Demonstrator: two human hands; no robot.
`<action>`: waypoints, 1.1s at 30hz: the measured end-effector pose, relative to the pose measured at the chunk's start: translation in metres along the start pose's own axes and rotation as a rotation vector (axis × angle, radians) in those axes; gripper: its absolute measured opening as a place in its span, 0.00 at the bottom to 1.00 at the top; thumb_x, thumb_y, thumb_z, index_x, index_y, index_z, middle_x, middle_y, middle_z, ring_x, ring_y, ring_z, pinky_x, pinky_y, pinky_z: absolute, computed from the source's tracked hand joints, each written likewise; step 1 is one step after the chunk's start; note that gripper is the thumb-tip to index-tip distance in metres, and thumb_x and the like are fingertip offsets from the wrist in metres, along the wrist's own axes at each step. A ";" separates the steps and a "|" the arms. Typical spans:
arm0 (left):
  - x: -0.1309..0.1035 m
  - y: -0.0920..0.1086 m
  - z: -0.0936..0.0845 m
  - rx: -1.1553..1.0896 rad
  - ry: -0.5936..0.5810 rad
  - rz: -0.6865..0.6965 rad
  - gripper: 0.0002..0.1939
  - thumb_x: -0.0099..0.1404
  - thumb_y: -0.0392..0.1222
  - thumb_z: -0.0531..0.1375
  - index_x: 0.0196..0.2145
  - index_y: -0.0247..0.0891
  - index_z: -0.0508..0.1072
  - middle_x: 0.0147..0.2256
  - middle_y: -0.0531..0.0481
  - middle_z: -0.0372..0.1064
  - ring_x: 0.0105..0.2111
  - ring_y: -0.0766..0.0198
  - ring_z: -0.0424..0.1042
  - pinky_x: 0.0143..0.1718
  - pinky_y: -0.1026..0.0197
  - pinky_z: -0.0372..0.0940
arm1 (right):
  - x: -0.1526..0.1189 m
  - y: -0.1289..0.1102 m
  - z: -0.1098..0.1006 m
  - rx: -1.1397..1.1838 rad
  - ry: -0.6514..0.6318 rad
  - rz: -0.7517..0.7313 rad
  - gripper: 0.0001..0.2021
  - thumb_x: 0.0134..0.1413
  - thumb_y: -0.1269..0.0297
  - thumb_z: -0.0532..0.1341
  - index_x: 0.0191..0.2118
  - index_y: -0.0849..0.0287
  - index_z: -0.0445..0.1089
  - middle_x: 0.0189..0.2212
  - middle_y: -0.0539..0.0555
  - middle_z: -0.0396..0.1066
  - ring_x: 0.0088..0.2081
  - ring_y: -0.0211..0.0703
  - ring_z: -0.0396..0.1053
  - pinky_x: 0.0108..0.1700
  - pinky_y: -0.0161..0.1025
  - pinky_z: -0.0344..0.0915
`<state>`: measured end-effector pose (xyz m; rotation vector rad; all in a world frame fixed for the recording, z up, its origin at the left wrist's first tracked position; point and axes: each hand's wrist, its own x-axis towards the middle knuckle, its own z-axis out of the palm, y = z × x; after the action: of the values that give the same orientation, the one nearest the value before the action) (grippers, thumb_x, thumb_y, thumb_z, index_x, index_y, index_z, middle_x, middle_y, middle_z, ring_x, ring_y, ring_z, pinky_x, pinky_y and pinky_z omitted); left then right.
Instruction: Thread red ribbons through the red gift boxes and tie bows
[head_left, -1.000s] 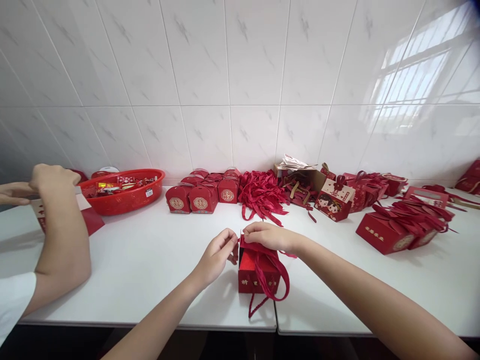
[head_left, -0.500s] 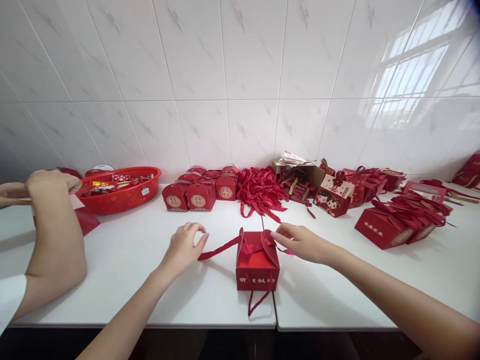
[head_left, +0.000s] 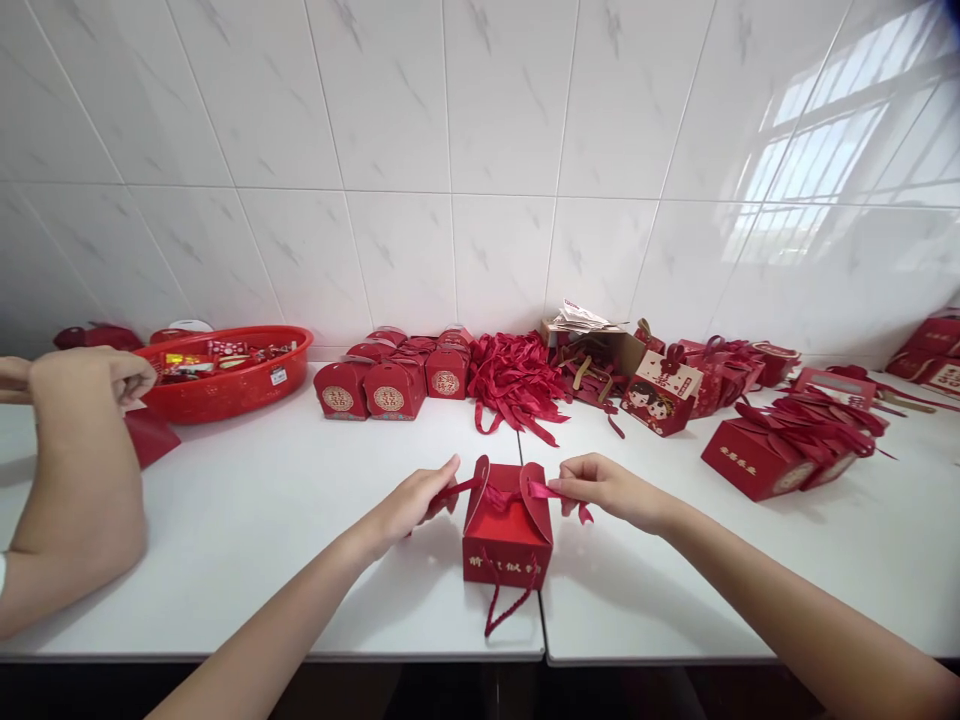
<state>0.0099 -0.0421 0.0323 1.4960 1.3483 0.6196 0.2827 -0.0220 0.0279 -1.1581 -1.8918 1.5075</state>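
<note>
A small red gift box with gold characters stands upright at the front of the white table. Its two rounded side flaps point up, and a red ribbon is threaded through them across the opening. A twisted cord handle hangs down over the front face. To the left of the box, my left hand is closed on one end of the ribbon. On the other side, my right hand pinches the opposite end, its short tail sticking out below the fingers.
A red plastic basket of wrapped sweets stands at the left, beside a co-worker's arm. Along the wall are red boxes, a ribbon heap and a cardboard carton. More ribboned boxes stand at the right.
My left hand has moved right, closer to the box, and closed on the ribbon. My right hand has come off the flap edge and now pulls the other ribbon end outward.
</note>
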 end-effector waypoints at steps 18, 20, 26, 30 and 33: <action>-0.013 0.000 0.009 0.091 -0.079 0.028 0.25 0.56 0.63 0.56 0.20 0.39 0.54 0.20 0.59 0.44 0.19 0.71 0.45 0.19 0.66 0.43 | -0.020 0.022 -0.034 -0.590 0.200 -0.034 0.24 0.52 0.42 0.54 0.20 0.58 0.57 0.24 0.49 0.60 0.26 0.37 0.56 0.29 0.37 0.55; -0.014 -0.002 0.007 0.183 0.013 0.113 0.21 0.59 0.60 0.54 0.23 0.39 0.60 0.23 0.57 0.53 0.22 0.68 0.54 0.23 0.66 0.52 | -0.023 0.023 -0.037 -0.694 0.254 0.002 0.22 0.53 0.43 0.53 0.22 0.58 0.58 0.26 0.51 0.61 0.27 0.40 0.58 0.30 0.38 0.57; -0.038 -0.009 0.003 0.694 0.459 0.262 0.17 0.65 0.53 0.48 0.25 0.41 0.66 0.28 0.50 0.66 0.33 0.57 0.65 0.38 0.57 0.58 | -0.047 0.018 -0.038 -1.049 0.565 -0.087 0.15 0.56 0.52 0.52 0.37 0.58 0.67 0.41 0.62 0.65 0.44 0.56 0.62 0.44 0.50 0.60; -0.059 -0.010 0.021 0.618 0.110 0.153 0.19 0.66 0.54 0.45 0.32 0.44 0.72 0.27 0.50 0.70 0.29 0.57 0.69 0.32 0.60 0.58 | -0.059 0.001 -0.020 -0.873 0.079 -0.083 0.14 0.59 0.59 0.50 0.36 0.55 0.72 0.36 0.58 0.71 0.35 0.47 0.67 0.37 0.43 0.62; -0.057 -0.016 0.033 0.548 0.045 0.115 0.20 0.64 0.53 0.49 0.50 0.48 0.68 0.37 0.47 0.73 0.37 0.52 0.72 0.35 0.59 0.60 | -0.055 0.002 0.001 -0.922 -0.094 -0.054 0.17 0.56 0.66 0.50 0.49 0.52 0.69 0.38 0.58 0.73 0.38 0.51 0.70 0.37 0.44 0.62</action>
<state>0.0171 -0.1086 0.0186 2.0168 1.5521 0.3670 0.3124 -0.0684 0.0340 -1.3650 -2.7608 0.6189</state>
